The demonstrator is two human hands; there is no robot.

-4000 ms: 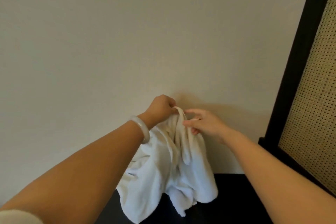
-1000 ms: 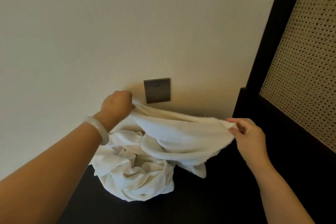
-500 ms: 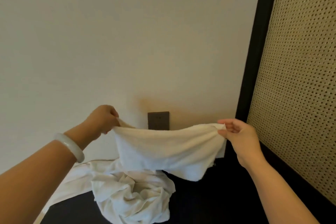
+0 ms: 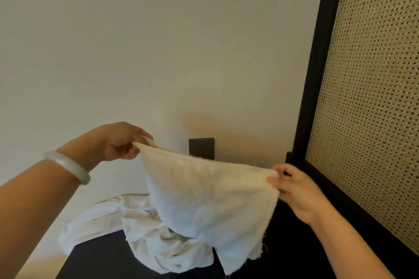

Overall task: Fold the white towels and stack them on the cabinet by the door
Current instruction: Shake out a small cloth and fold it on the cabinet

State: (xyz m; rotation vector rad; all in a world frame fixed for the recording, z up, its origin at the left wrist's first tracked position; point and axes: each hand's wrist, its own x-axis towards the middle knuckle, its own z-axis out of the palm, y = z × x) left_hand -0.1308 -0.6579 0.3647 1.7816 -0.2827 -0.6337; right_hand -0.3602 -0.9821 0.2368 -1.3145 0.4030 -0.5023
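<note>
Pale plain wall point(image 4: 136, 52) at the back, with a dark switch plate point(image 4: 201, 147) low on it, its lower edge hidden behind cloth. Off to the right, a woven cane panel point(image 4: 374, 97) set in a black frame point(image 4: 317, 63). Below, a black cabinet top point(image 4: 102, 260), bearing a crumpled heap of white towels point(image 4: 163, 249) pushed up against the wall and spreading leftward.

Above that heap, one white towel point(image 4: 208, 195) held up in the air, unfolded, stretched by its upper edge between both hands. Left hand point(image 4: 122, 140), pale bracelet point(image 4: 68, 166) on the wrist, raised higher: thumb and curled fingers pinching one top corner. Right hand point(image 4: 297, 190), lower and close to the black frame: thumb and bent fingertips pinching the opposite corner. Hangs slack below the taut edge, covering the right part of the heap, frayed lower hem down near the cabinet top. Cannot tell whether that hem touches the heap or the dark surface.
</note>
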